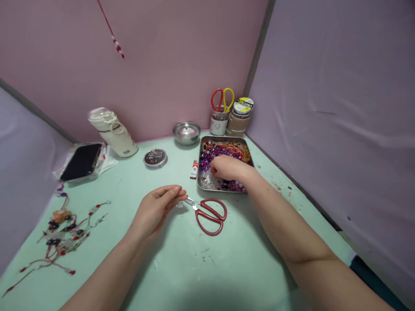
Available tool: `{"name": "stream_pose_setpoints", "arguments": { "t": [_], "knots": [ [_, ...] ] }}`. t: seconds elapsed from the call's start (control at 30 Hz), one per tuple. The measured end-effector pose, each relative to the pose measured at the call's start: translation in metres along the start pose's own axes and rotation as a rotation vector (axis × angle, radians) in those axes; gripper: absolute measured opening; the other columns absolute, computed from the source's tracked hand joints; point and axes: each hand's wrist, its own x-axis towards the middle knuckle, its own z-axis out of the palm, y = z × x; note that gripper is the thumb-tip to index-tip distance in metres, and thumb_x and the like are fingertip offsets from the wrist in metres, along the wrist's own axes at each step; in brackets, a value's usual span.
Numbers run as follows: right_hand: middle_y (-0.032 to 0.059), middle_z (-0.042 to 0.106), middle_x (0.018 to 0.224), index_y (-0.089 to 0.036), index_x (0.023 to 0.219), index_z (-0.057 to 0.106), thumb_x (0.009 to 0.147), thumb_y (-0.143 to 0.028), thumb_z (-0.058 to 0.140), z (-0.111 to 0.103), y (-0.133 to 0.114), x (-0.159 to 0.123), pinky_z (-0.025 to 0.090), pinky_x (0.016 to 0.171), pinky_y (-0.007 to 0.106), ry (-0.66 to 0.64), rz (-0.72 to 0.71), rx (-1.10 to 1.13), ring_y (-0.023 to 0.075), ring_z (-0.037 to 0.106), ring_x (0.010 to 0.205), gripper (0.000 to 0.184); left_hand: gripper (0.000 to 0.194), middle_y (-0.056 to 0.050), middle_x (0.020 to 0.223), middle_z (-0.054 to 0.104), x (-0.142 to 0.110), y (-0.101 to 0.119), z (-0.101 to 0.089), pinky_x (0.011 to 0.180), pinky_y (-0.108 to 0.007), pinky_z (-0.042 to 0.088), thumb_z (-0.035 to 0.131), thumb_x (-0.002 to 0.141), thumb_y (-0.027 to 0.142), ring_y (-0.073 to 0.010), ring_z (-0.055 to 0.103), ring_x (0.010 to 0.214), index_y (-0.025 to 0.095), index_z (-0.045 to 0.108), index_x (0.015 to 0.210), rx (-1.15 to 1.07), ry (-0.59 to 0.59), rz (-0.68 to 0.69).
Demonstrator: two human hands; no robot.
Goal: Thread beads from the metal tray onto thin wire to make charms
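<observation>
One shallow metal tray (223, 191) of glossy round beads (207, 160) sits near the far right corner of the table (246, 259). The right hand (223, 167) is curled down into it, fingertips hidden, so I cannot tell its grip. The left hand (155, 208) presses thumb and fingertips together; what lies between is unclear. Beside them rest one pair of scissors (209, 215), two smooth red loops. Along the far edge: one steel bowl (186, 134).
</observation>
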Motion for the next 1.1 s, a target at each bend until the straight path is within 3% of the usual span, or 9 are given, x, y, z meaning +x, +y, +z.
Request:
{"name": "stream_pose_setpoints", "arguments": {
  "t": [0.43, 0.73, 0.83, 0.97, 1.1],
  "knots": [
    [0.0198, 0.07, 0.09, -0.009, 0.097, 0.07, 0.075, -0.01, 0.05, 0.014, -0.017, 0.009, 0.048, 0.069, 0.034, 0.034, 0.043, -0.061, 0.03, 0.066, 0.09, 0.029, 0.019, -0.006, 0.085, 0.074, 0.0, -0.001, 0.001, 0.083, -0.023, 0.053, 0.073, 0.074, 0.028, -0.0151, 0.07, 0.081, 0.013, 0.068, 0.084, -0.035, 0.011, -0.029],
    [0.0194, 0.07, 0.087, -0.01, 0.091, 0.071, 0.073, -0.014, 0.055, 0.014, -0.028, 0.007, 0.046, 0.068, 0.033, 0.03, 0.064, -0.088, 0.0297, 0.066, 0.087, 0.025, 0.025, -0.007, 0.087, 0.073, -0.001, -0.003, 0.0, 0.086, -0.029, 0.051, 0.074, 0.072, 0.033, -0.0186, 0.069, 0.085, 0.014, 0.068, 0.087, -0.029, -0.024, -0.009],
    [0.0183, 0.069, 0.092, -0.011, 0.091, 0.069, 0.075, -0.02, 0.054, 0.007, -0.027, 0.001, 0.043, 0.066, 0.031, 0.104, 0.057, -0.082, 0.0276, 0.064, 0.086, 0.024, 0.024, -0.008, 0.087, 0.073, -0.002, -0.003, 0.0, 0.086, -0.03, 0.05, 0.074, 0.073, 0.033, -0.0187, 0.069, 0.084, 0.013, 0.068, 0.086, -0.037, -0.031, 0.001],
    [0.0093, 0.066, 0.081, -0.015, 0.08, 0.063, 0.074, -0.018, 0.05, -0.003, -0.022, -0.004, 0.035, 0.06, 0.027, 0.354, -0.019, 0.116, 0.0181, 0.057, 0.069, 0.015, 0.023, -0.008, 0.085, 0.072, -0.007, 0.001, 0.001, 0.086, -0.029, 0.05, 0.073, 0.073, 0.032, -0.0181, 0.069, 0.082, 0.013, 0.068, 0.084, -0.058, -0.06, 0.017],
    [-0.0003, 0.058, 0.066, -0.017, 0.074, 0.056, 0.072, -0.016, 0.051, -0.005, -0.029, -0.003, 0.035, 0.058, 0.024, 0.414, -0.164, 0.648, 0.0125, 0.051, 0.061, 0.006, 0.024, -0.008, 0.085, 0.072, -0.014, 0.006, 0.002, 0.086, -0.029, 0.049, 0.074, 0.072, 0.033, -0.0181, 0.069, 0.081, 0.012, 0.068, 0.082, -0.061, -0.098, 0.04]
  ]
}}
